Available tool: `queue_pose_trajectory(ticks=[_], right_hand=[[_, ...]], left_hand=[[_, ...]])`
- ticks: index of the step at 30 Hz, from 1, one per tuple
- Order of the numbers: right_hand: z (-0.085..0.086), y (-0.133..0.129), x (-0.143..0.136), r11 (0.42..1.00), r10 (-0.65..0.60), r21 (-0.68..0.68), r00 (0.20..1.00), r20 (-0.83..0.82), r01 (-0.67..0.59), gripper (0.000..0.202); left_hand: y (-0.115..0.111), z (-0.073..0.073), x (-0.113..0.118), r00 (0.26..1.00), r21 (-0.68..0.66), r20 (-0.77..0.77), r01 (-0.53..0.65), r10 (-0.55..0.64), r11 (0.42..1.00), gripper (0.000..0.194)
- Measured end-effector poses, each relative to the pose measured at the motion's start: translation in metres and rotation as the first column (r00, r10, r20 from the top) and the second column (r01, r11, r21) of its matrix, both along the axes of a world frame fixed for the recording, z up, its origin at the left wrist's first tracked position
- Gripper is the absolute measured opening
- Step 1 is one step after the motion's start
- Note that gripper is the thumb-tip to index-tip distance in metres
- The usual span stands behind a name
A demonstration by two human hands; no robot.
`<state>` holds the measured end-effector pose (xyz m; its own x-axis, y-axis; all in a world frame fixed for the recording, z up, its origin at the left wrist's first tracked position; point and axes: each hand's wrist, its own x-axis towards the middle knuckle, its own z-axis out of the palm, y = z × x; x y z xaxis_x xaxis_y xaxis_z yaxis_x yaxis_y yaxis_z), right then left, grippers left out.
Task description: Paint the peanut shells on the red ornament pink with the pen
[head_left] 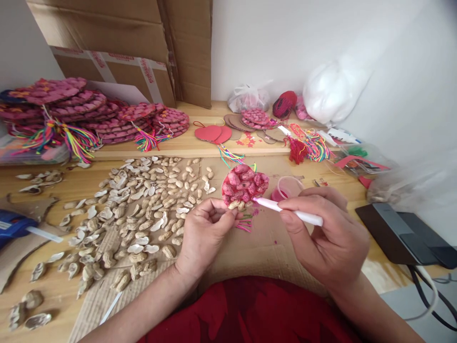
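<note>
My left hand [210, 228] pinches the lower edge of a round ornament [244, 183] covered in peanut shells, most of them painted pink. A few shells at its bottom edge are still plain tan. In my right hand [324, 233] is a white-handled paintbrush [289, 211], its tip touching the ornament's lower right edge. Just behind the brush stands a small clear plastic cup [289, 186] with pink paint inside. Green and pink strings [244, 224] show below the ornament.
Loose peanut shells [143, 205] spread over cardboard on the left. A blue glue gun [16, 224] lies at the far left. Stacked pink ornaments [71, 109] with tassels stand at the back left. Red card pieces [213, 134] lie on the rear ledge, and a dark device [407, 233] sits right.
</note>
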<state>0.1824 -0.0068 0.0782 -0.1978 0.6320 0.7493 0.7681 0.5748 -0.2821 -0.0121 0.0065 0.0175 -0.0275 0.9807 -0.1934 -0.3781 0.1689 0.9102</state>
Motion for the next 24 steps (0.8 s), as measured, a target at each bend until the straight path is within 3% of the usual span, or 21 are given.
queue_pose_trajectory(ticks=[7,11,17,21,24], right_hand=[[-0.0014,0.0019,0.0038,0.998,-0.056,0.029,0.998,-0.019,0.057,0.023],[-0.0021,0.0015,0.0036,1.0,0.012,0.008,0.999,-0.051,-0.011,0.024],[-0.0032,0.0031,0.0056,0.997,-0.061,0.037,0.997,-0.037,0.062,0.022],[-0.0031,0.0025,0.0052,1.0,-0.009,0.015,0.998,-0.059,0.01,0.024],[-0.0033,0.0023,0.0051,0.999,-0.036,0.026,0.999,-0.036,0.037,0.022]], left_hand=[[0.0004,0.0036,0.0018,0.988,-0.103,0.154,-0.004,0.02,0.995,0.023],[0.0015,0.0036,0.0025,0.988,-0.108,0.15,-0.011,0.028,0.994,0.023],[0.0015,0.0026,0.0021,0.989,-0.111,0.142,-0.015,0.031,0.994,0.023],[0.0012,0.0035,0.0018,0.99,-0.111,0.136,-0.016,0.031,0.994,0.024],[0.0018,0.004,0.0021,0.992,-0.108,0.119,-0.027,0.039,0.994,0.025]])
